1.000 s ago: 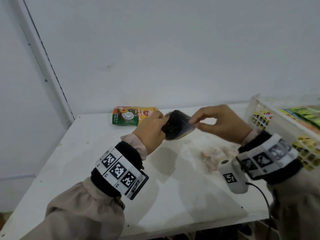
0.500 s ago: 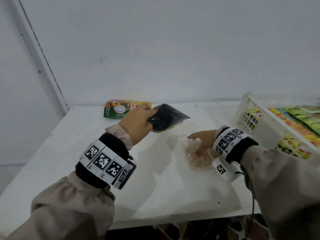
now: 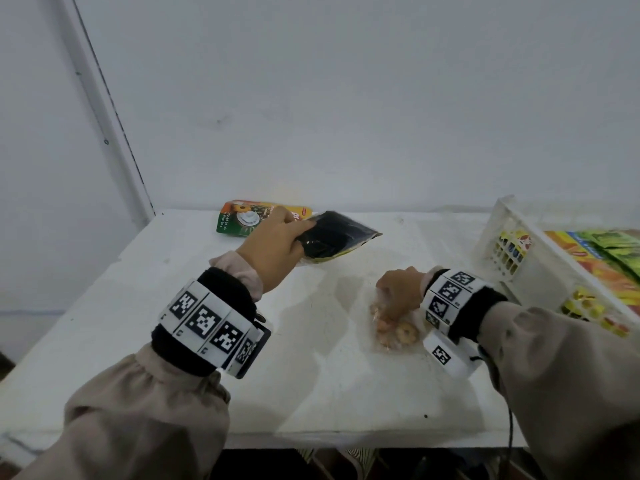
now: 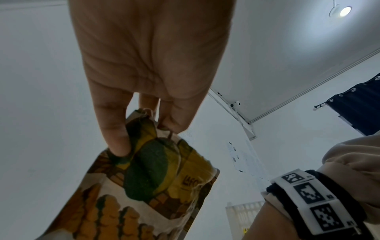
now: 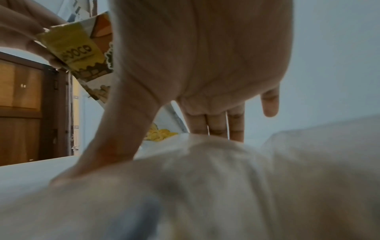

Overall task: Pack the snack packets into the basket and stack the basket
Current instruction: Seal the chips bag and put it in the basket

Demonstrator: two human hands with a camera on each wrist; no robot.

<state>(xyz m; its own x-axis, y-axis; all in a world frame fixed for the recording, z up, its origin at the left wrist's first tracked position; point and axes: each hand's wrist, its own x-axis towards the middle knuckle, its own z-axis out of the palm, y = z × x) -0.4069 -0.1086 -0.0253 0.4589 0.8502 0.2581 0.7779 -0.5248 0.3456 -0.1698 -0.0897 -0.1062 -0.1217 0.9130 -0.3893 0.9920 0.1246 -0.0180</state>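
Our left hand [image 3: 277, 249] grips a dark snack packet [image 3: 334, 239] by one end, held above the white table [image 3: 104, 323]. Our right hand [image 3: 398, 292] pinches a clear packet of round snacks [image 3: 396, 332] lying beneath it on the table. Just right of that hand stands the white basket [image 3: 512, 244], packets inside. Behind our left hand lies a green-orange packet [image 3: 246, 218].
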